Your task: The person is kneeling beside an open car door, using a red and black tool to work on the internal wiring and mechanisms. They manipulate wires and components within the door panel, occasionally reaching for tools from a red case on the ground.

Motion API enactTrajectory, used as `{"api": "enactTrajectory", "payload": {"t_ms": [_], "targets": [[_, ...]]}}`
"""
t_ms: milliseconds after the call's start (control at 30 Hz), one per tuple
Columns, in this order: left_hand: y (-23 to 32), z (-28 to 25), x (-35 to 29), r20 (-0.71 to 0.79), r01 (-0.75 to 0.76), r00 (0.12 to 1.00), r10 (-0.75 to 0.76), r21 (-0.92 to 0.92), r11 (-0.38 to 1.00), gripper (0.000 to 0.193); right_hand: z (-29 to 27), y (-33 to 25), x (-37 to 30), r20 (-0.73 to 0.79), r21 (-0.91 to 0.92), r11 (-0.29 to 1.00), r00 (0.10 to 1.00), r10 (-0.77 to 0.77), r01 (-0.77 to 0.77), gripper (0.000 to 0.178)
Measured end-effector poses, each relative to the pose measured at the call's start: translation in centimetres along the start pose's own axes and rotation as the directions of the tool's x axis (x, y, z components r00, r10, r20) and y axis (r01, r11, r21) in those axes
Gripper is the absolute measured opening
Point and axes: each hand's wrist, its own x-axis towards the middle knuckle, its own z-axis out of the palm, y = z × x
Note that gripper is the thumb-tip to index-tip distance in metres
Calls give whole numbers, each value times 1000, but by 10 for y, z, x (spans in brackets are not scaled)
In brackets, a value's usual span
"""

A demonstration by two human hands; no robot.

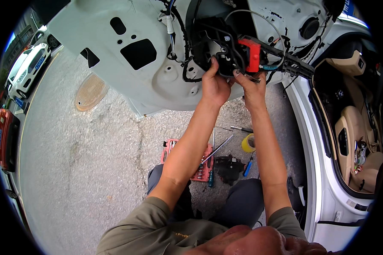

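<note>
In front of me stands a bare grey car door, its inner trim off and its wiring exposed. At its open cavity I hold a black door latch with a metal plate and cables. My left hand is closed around the lower left side, thumb up and fingers mostly hidden behind. My right hand grips the lower right side, thumb pressed in. Just above it sits a bright red plastic piece, with a grey cable looping over it. A black bar runs right from there.
Below my arms lie a red tool case, a black mechanism, a blue-handled screwdriver and a yellow tape roll. The white car's sill runs along the right. Parked cars stand far left.
</note>
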Motion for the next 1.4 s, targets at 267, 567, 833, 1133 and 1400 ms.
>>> {"api": "enactTrajectory", "payload": {"t_ms": [267,567,833,1133,1400], "targets": [[11,-6,-2,195,199,961,-196,8,980,60,16,1,-12,-114,121,992,993,-22,35,39],[20,22,-41,-197,113,980,-17,484,868,56,-2,26,3,-33,148,986,997,-69,73,42],[41,-8,-127,-39,-81,971,234,873,480,44,8,29,6,-48,151,974,985,-164,170,44],[34,-42,-150,-76,65,997,11,917,393,33,-5,46,34,-6,291,950,993,-117,114,52],[33,-37,-148,-111,133,991,-79,915,381,35,13,48,55,119,287,955,987,-106,68,63]]}}
